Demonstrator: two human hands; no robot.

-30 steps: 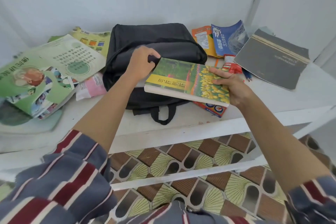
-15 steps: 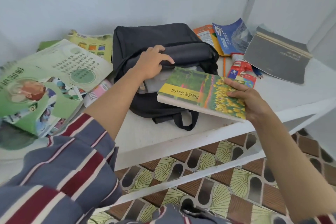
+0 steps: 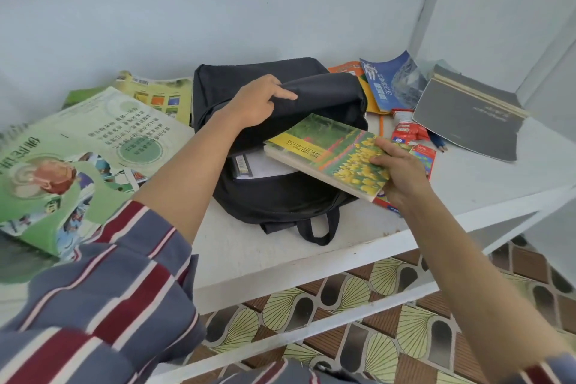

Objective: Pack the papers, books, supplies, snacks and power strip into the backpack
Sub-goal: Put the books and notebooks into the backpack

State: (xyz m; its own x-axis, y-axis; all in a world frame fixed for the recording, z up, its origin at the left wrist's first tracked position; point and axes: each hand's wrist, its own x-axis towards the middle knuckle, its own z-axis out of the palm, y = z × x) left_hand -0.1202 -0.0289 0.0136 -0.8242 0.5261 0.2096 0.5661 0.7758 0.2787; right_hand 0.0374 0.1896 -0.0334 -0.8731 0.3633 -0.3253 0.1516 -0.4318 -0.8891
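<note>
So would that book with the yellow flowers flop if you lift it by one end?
Probably not: the flower book looks flat and unbent though the right hand grips only its near end. Its thick page block suggests moderate weight. The cover looks glossy, so it may slide easily into the backpack.

the left hand (image 3: 255, 103) holds up the flap of the black cloth backpack (image 3: 280, 196), so its mouth gapes. white papers (image 3: 265, 167) lie inside, and the flower-cover book (image 3: 330, 153) fills the right half. the white shelf (image 3: 249, 252) has room in front; big green magazines (image 3: 93, 140) crowd the left, red snack packs (image 3: 408, 131) the right.
</note>
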